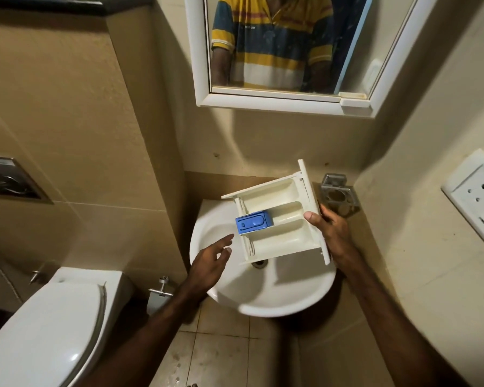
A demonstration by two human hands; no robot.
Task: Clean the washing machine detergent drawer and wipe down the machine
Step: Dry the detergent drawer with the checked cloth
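A cream plastic detergent drawer (280, 219) with three compartments hangs over the white round sink (221, 291). A blue siphon cap (253, 222) sits in its middle compartment at the left end. My right hand (330, 227) grips the drawer by its front panel on the right side. My left hand (211, 261) hovers open over the sink's left rim, fingers spread, a short way from the drawer's left end and not touching it. The washing machine is not in view.
A white-framed mirror (285, 99) hangs above the sink and reflects a person in a striped shirt. A metal holder (337, 196) is fixed to the wall behind the drawer. A toilet (53, 325) stands at lower left, a wall socket (475, 194) at right.
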